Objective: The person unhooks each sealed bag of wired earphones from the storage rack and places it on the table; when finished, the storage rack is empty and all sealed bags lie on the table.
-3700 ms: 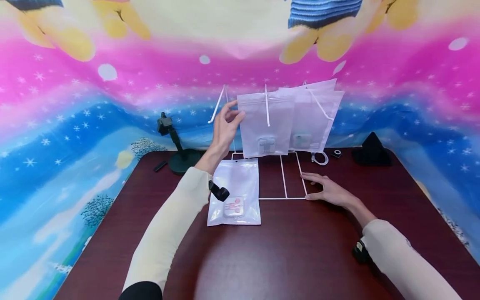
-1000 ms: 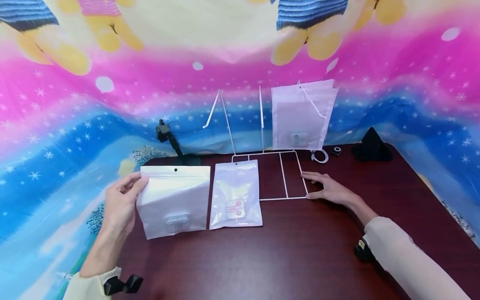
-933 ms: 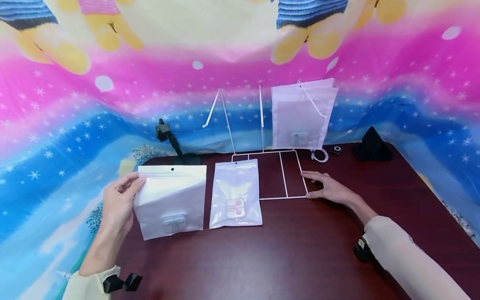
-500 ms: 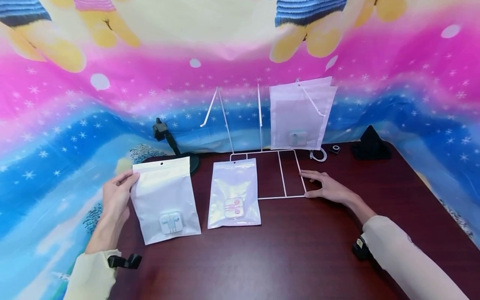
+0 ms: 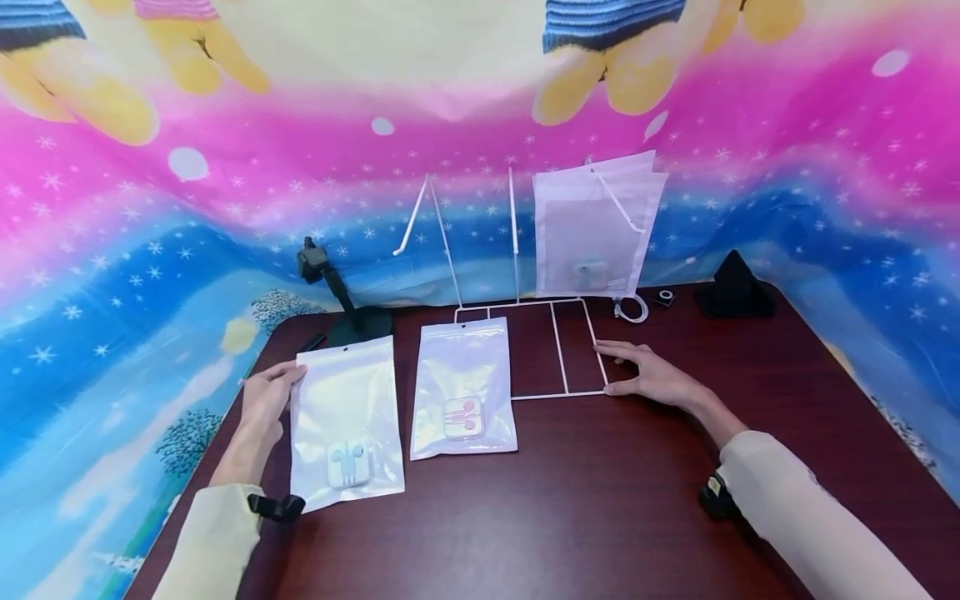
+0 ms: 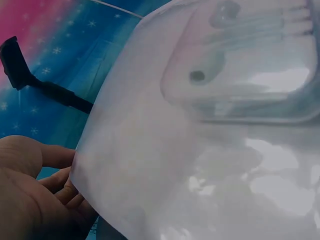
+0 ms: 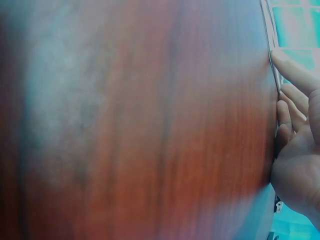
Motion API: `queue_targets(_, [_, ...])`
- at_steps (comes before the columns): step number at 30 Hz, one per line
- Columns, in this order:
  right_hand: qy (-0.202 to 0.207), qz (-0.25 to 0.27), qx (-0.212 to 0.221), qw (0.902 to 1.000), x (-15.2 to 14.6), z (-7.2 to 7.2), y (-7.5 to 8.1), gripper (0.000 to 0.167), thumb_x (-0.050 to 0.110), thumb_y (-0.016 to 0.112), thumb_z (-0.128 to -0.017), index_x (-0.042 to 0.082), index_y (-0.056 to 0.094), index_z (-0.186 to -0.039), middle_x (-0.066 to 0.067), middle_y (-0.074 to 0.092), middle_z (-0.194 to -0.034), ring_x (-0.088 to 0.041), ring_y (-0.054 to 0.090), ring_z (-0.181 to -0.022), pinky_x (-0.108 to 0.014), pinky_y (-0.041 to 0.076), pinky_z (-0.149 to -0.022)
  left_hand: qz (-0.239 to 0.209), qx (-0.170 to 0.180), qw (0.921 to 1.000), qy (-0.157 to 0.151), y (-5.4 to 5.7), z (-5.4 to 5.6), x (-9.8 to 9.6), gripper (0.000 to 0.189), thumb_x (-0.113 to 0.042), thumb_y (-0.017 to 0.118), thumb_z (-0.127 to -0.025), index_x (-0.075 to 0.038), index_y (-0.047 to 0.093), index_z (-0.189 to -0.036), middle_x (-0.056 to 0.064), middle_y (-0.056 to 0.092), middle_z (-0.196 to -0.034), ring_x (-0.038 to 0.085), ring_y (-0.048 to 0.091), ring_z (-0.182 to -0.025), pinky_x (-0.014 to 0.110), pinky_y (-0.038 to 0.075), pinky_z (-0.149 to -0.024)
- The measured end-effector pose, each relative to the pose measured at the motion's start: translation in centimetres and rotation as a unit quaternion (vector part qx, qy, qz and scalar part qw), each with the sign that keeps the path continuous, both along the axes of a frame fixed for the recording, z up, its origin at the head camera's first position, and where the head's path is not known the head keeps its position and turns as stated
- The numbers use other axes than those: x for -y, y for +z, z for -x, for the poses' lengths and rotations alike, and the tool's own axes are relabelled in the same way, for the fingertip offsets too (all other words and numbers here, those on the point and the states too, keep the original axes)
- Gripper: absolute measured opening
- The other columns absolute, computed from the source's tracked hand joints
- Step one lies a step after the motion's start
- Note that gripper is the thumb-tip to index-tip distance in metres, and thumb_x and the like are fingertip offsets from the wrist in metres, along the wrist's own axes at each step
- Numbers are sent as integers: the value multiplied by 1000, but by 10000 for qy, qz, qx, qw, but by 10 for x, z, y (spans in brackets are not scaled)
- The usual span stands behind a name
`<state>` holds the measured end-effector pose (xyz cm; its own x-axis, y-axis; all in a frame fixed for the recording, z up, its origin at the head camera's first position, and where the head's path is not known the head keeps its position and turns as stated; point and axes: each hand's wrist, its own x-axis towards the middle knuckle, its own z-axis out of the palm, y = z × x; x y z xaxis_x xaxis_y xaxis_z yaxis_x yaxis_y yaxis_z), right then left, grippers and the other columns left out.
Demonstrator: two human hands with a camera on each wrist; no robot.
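Note:
My left hand (image 5: pixel 262 404) pinches the upper left edge of a white zip bag (image 5: pixel 337 408) with blue-white earphones in a clear case (image 5: pixel 349 464) at its bottom. The bag lies low over the table's left side, and the left wrist view shows its case close up. Beside it lies a second zip bag (image 5: pixel 438 358), holding pink earphones (image 5: pixel 463 417). With fingers extended, my right hand (image 5: pixel 656 377) touches the right side and front corner of a white wire rack's base (image 5: pixel 562 358). In the right wrist view, the thumb and fingertips (image 7: pixel 280 57) meet the wire.
Two or more bags (image 5: pixel 592 225) hang from the rack's right hook; its left hook (image 5: pixel 411 217) and middle hook (image 5: pixel 513 208) are bare. A black stand (image 5: pixel 360 321) is back left. A white cable (image 5: pixel 633 310), small device (image 5: pixel 664 297) and black holder (image 5: pixel 735 287) are back right.
My left hand took the earphone bag off the middle hook, brought it to the left, then lowered it toward the table beside the other bag. The right hand stays at the rack.

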<state>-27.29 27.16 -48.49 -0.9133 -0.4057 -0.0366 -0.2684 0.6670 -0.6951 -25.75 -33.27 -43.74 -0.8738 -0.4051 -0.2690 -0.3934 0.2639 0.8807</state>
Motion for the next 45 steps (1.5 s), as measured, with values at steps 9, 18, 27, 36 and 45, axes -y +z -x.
queue_targets(9, [29, 24, -89, 10000, 2, -2, -1, 80, 32, 81, -91, 11, 43, -159, -15, 39, -162, -35, 47, -128, -55, 39, -105, 354, 324, 9987, -151, -24, 8, -2, 49, -27, 56, -106, -4, 55, -149, 15, 53, -141, 22, 54, -106, 33, 47, -80])
queue_targets(18, [32, -2, 10, 10000, 0, -2, -1, 80, 32, 80, -92, 11, 42, -160, -14, 38, -163, -35, 45, -130, -56, 38, -106, 599, 382, 9956, -613, -27, 8, -5, 44, -24, 54, -107, 0, 58, -144, 20, 58, -139, 26, 60, -108, 26, 54, -72])
queue_targets(27, [57, 114, -28, 9999, -1, -1, -1, 79, 29, 80, -92, 12, 42, -160, -14, 37, -164, -35, 45, -130, -56, 38, -106, 1212, 247, 9883, -893, -13, 14, -4, 42, -24, 52, -107, 4, 62, -138, 25, 58, -140, 31, 65, -111, 30, 59, -76])
queue_targets(36, [47, 161, -38, 9999, -1, 0, 0, 79, 30, 81, -92, 12, 43, -159, -14, 38, -164, -35, 46, -129, -55, 38, -105, 1436, -395, 9841, -965, 21, 18, -31, 44, -29, 48, -110, -1, 60, -142, 24, 58, -142, 39, 59, -123, 52, 50, -104])
queue_targets(45, [17, 157, -14, 9999, 0, 0, 0, 80, 29, 81, -91, 12, 43, -159, -13, 38, -164, -36, 46, -132, -56, 38, -107, 1048, -897, 9737, -1815, 55, 31, -90, 42, -30, 55, -109, -4, 62, -141, 21, 61, -139, 41, 59, -124, 53, 48, -105])
